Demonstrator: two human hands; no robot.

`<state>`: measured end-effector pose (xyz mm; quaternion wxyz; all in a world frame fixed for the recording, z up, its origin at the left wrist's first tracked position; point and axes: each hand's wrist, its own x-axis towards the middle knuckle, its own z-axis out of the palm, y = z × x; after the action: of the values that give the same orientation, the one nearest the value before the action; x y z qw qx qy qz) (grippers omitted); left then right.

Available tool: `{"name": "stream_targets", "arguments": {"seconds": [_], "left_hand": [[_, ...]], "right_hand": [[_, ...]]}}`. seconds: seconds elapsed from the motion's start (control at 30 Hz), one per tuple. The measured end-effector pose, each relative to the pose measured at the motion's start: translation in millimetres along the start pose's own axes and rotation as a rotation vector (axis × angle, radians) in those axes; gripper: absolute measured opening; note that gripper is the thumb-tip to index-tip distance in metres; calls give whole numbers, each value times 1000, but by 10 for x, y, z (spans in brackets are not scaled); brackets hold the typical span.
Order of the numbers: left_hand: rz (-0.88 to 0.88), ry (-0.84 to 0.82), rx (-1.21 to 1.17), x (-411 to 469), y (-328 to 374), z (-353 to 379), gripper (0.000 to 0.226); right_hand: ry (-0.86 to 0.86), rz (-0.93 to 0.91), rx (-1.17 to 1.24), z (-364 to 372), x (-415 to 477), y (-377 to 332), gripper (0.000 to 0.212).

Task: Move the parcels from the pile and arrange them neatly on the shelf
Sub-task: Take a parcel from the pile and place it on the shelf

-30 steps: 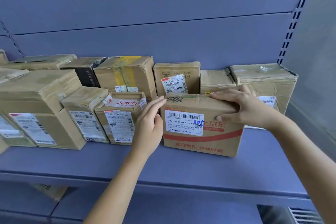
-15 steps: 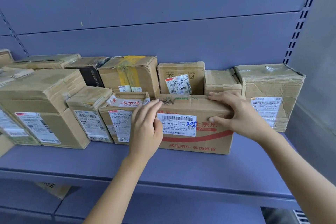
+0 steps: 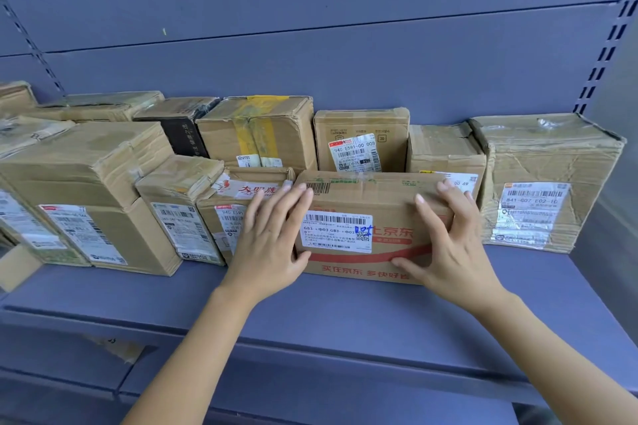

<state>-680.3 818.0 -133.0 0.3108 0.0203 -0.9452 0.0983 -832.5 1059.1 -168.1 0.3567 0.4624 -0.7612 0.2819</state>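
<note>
The shelf (image 3: 345, 314) is largely stocked: a far row of parcels stands against the back panel (image 3: 310, 62) and a near row runs in front of it from the left edge toward the centre. At far right stands a tall taped box (image 3: 549, 179), its label facing out, with bare shelf in front of it and to its right. At near left sits the big box (image 3: 86, 190), then two smaller upright parcels beside it, close-packed and labels forward. The far row shows a yellow-taped box (image 3: 259, 128), a dark box (image 3: 183, 128) and a labelled carton (image 3: 360, 141), all upright and roughly in line. The parcel in hand is the red-striped box (image 3: 359, 235), resting on the shelf at centre, its left end just beside the near row and its back close to the far row. The left hand (image 3: 272, 245) lies flat and open against the box's left front corner, fingers spread over the top edge, pressing rather than gripping. The right hand (image 3: 452, 245) is spread wide on the right end, fingers curled over the top edge and thumb on the front face: a loose hold. Judgement: this box is placed and being squared up. The pile is out of view, so the parcels remaining cannot be counted; room is left at near right.
</note>
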Motion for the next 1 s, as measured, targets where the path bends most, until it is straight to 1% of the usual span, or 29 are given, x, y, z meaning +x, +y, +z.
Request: {"name": "stream_targets", "arguments": {"seconds": [0.03, 0.07, 0.2, 0.27, 0.33, 0.43, 0.5, 0.57, 0.67, 0.77, 0.8, 0.93, 1.0], "left_hand": [[-1, -15, 19, 4, 0, 18, 108], [-7, -21, 38, 15, 1, 40, 113], [-24, -15, 100, 71, -31, 126, 123], [-14, 6, 111, 64, -50, 135, 122], [-4, 18, 108, 49, -47, 131, 121], [-6, 13, 98, 38, -42, 132, 121], [1, 37, 82, 17, -47, 140, 116], [-3, 93, 23, -28, -49, 157, 104], [-94, 150, -56, -97, -82, 169, 91], [-151, 88, -31, -102, -127, 167, 88], [-154, 73, -24, -90, -131, 169, 87], [-173, 67, -31, -66, -86, 220, 84], [-178, 58, -30, -72, -78, 237, 84]], "right_hand": [[5, 2, -14, 27, -4, 24, 113], [16, -7, -20, 47, 4, 46, 111], [79, -111, -3, 139, 19, 148, 82], [97, -152, -9, 178, 9, 194, 77], [107, -170, -28, 194, -4, 221, 80], [124, -168, -63, 178, -35, 211, 94], [130, -143, -62, 146, -89, 141, 100], [119, -60, 5, 113, -158, 51, 104], [59, 74, 127, 84, -211, 18, 108], [-28, 151, 264, 63, -188, 44, 116], [-39, 161, 293, 62, -181, 47, 117], [-36, 135, 334, 84, -160, 40, 102], [-41, 134, 344, 96, -152, 41, 102]]}}
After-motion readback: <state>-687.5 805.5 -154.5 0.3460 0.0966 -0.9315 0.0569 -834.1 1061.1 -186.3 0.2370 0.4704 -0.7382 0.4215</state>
